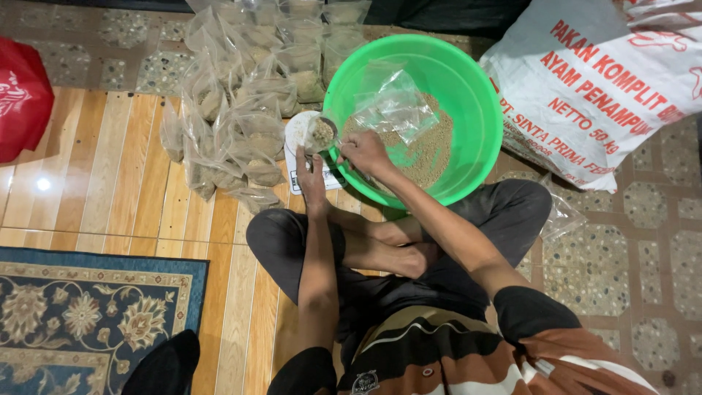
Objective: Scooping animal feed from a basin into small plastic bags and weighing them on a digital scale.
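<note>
Person seated cross-legged on floor point(95, 183). Basin point(468, 80) directly ahead of knees, tilted toward the person; loose feed point(431, 150) in its lower part, empty bags point(395, 102) lying on the feed. Scale point(301, 139) just left of basin, touching its rim; small bag point(322, 133) on the scale. Pile of filled bags point(248, 95) left of and behind scale. Large sack point(599, 80) right of basin. Rug point(80, 314) near left.
</note>
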